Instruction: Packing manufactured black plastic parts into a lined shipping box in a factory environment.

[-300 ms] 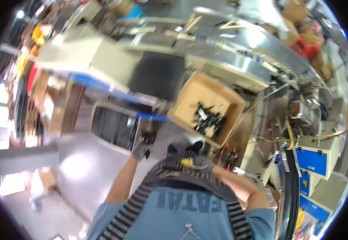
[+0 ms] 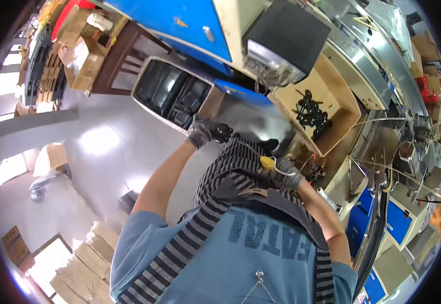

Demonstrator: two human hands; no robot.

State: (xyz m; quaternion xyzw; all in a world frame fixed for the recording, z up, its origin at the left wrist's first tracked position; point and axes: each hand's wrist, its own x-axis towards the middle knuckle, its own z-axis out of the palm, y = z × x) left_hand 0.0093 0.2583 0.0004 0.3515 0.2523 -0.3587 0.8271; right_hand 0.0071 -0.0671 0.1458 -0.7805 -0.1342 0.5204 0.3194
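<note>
My left hand [image 2: 199, 133], in a grey glove, is closed around a bunch of small black parts [image 2: 222, 133] that stick out past the fingertips. It hangs beside the near corner of a pale-rimmed bin [image 2: 138, 90] filled with black plastic pieces [image 2: 184, 104]. My right hand [image 2: 288, 175], gloved as well, is curled in front of the striped apron [image 2: 235, 157]. At its fingers is a small yellow piece [image 2: 267, 162] with a thin pale curved strip; its kind I cannot make out. Ahead of this hand, a cardboard box [image 2: 349, 96] contains a pile of black parts [image 2: 311, 114].
A black metal-cased device [image 2: 294, 38] stands on the blue-doored cabinet [image 2: 185, 25], close to the cardboard box. The workbench [image 2: 354, 167] to the right carries tools and cables. A brown slatted wooden frame [image 2: 129, 55] stands behind the bin; cartons [image 2: 86, 248] lie at lower left.
The whole view has swung round, shifting the bin and cardboard box up and to the right in the picture. Both hands keep their hold on the black parts and the yellow piece.
</note>
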